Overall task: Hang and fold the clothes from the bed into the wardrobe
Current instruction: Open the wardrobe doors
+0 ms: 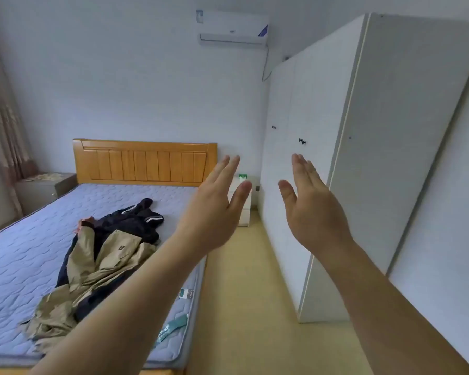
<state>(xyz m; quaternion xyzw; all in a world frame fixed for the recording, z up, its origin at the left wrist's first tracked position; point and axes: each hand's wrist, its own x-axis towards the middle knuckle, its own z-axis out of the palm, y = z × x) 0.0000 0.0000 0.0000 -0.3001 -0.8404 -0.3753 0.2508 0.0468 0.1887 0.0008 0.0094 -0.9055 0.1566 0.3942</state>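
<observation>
Your left hand (214, 209) and right hand (313, 209), both held up flat and holding nothing; clothes (98, 255) await on the bed (16, 261), wardrobe (303, 163) doors closed.

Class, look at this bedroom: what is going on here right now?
A person holds the left hand and the right hand up, both open and empty. A tan jacket and a dark garment lie heaped on the bed. The wardrobe doors are shut. Nothing is picked up yet.
</observation>
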